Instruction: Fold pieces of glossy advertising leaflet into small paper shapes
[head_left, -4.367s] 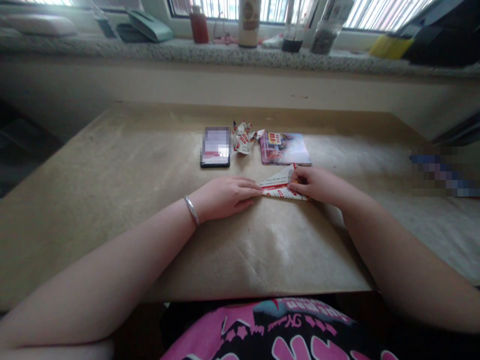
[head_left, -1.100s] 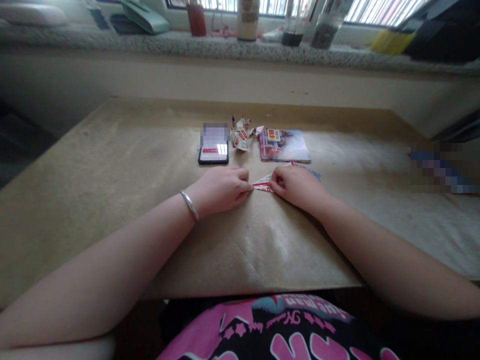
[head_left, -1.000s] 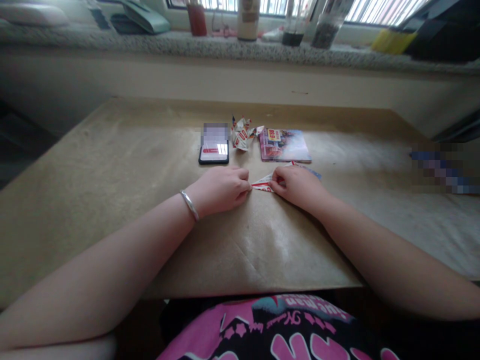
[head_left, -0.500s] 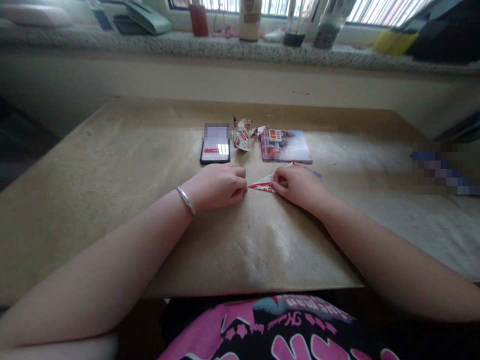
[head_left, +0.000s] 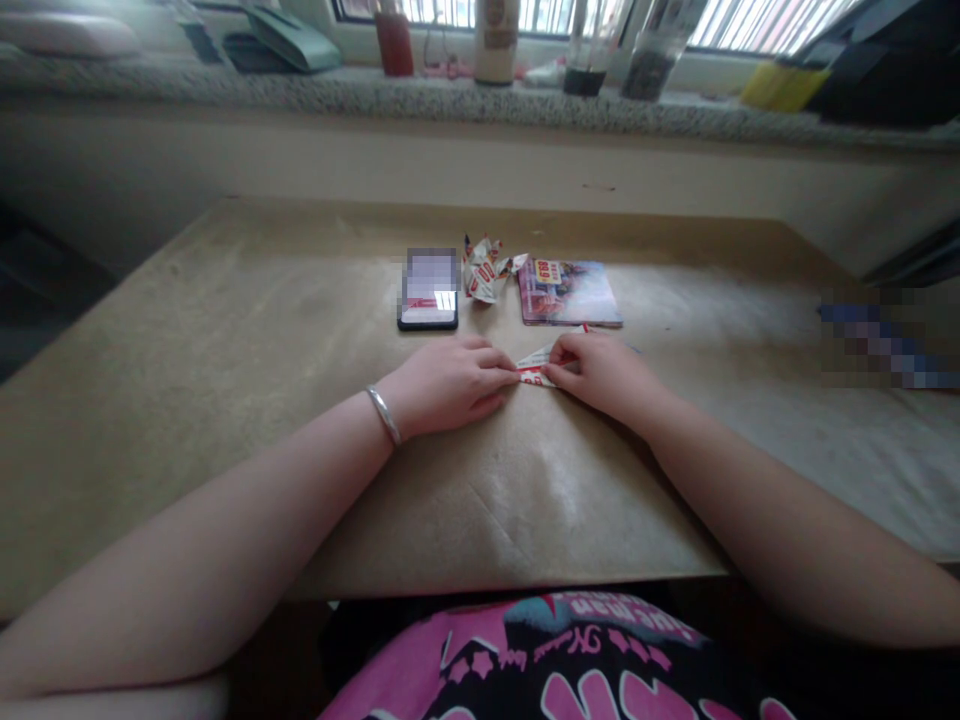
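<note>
A narrow folded piece of printed paper [head_left: 534, 372], white with red and blue print, lies on the table between my hands. My right hand [head_left: 600, 372] pinches it between thumb and fingers and covers most of its right part. Stretched out low over the table, the fingers of my left hand [head_left: 457, 385] reach the paper's left tip and hide it. A silver bangle [head_left: 384, 414] circles the left wrist.
Behind my hands are a phone [head_left: 429, 295], a spiky folded-paper piece [head_left: 484, 272] and a stack of printed sheets [head_left: 574, 293]. A blurred flat item [head_left: 885, 345] lies at the right. Bottles and jars stand on the stone windowsill [head_left: 450, 95].
My left hand has shifted right and its curled fingers have straightened, now covering the paper's pointed tip. The right hand keeps its hold, almost unmoved.
</note>
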